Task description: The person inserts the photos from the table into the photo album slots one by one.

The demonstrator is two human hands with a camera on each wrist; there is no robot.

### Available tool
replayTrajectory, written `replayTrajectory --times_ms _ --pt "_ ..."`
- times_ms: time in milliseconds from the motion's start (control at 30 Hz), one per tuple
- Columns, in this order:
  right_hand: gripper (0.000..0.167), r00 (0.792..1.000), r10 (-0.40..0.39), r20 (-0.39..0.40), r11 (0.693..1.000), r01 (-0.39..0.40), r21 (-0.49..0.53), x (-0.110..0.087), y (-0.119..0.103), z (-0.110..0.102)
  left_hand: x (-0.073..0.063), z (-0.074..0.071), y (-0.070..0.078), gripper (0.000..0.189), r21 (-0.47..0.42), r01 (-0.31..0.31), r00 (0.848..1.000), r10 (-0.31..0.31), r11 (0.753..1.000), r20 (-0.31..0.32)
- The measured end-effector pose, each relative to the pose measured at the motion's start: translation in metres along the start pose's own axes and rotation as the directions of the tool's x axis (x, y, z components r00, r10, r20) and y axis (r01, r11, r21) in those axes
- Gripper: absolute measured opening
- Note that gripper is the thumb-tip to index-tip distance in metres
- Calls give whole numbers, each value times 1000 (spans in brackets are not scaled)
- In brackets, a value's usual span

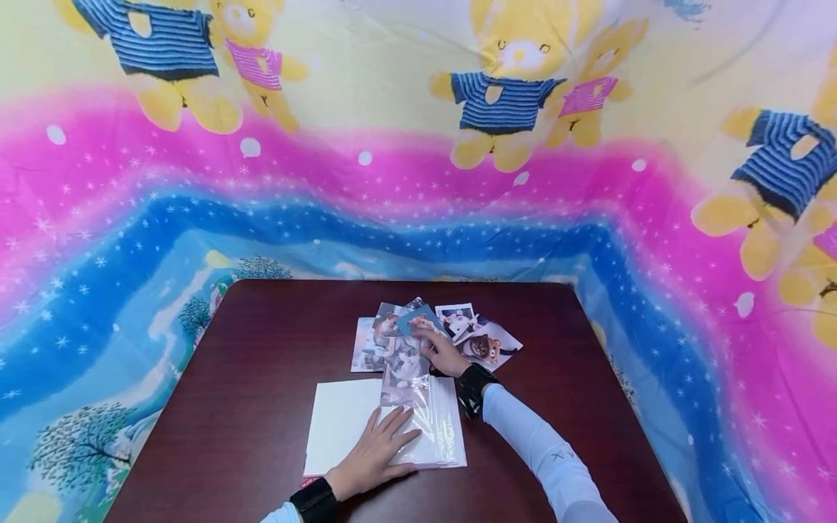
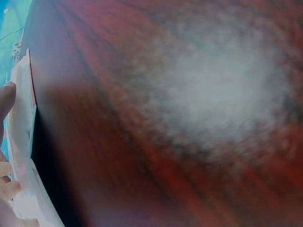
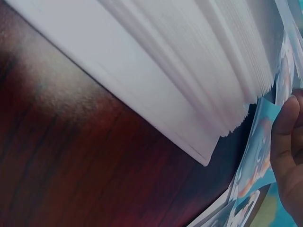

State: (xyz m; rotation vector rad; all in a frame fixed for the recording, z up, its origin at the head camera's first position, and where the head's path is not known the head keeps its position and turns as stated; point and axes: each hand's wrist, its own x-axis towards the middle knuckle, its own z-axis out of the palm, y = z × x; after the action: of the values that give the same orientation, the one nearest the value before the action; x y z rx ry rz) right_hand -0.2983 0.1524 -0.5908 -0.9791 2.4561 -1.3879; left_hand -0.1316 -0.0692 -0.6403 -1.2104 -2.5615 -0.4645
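Note:
An open photo album [image 1: 340,428] with white pages and clear sleeves lies on the table. My left hand [image 1: 375,450] rests spread on its right-hand page, fingers straight. A grey and white cat photo [image 1: 405,357] stands partly out of the sleeve's top, overlapping a second picture inside the clear sleeve. My right hand [image 1: 441,352] pinches this photo near its upper right corner, thumb by the edge. Just beyond those fingertips is a blue photo [image 1: 417,317]. In the right wrist view the thumb [image 3: 286,127] shows beside the photos, with the album's page edges [image 3: 236,71] close by.
Several loose photos lie beyond the album: some left [image 1: 365,349], others right, including one of an animal in a bear hood [image 1: 487,347]. The dark red table [image 1: 261,349] runs to a curtain [image 1: 392,203] printed with bears.

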Motion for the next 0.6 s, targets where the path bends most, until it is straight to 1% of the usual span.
replayTrajectory --times_ms 33,133,200,267,333,500,600 --pt "40 1000 -7 8 1000 7 2 -2 -7 -1 0 1 0 59 7 -9 1000 9 1000 -15" --pt "39 1000 1 26 1000 -1 6 -3 -9 0 -1 2 -2 59 8 -25 999 26 1000 -48" --pt "39 998 16 61 1000 -17 22 -3 -7 1 -1 3 -3 59 7 -29 998 29 1000 -57" --pt "37 996 30 79 999 -33 28 -2 6 4 -1 3 -3 59 4 -25 998 25 1000 -51" --pt "35 994 48 94 998 -52 38 -2 7 5 -2 2 -4 58 1 -18 999 18 1000 -41" --pt "31 993 78 88 996 -81 39 -2 7 8 -2 3 -3 57 -26 -12 999 11 1000 -32" --pt "28 993 70 92 996 -74 44 -2 6 8 -2 4 -2 56 -46 -14 999 12 999 -39"
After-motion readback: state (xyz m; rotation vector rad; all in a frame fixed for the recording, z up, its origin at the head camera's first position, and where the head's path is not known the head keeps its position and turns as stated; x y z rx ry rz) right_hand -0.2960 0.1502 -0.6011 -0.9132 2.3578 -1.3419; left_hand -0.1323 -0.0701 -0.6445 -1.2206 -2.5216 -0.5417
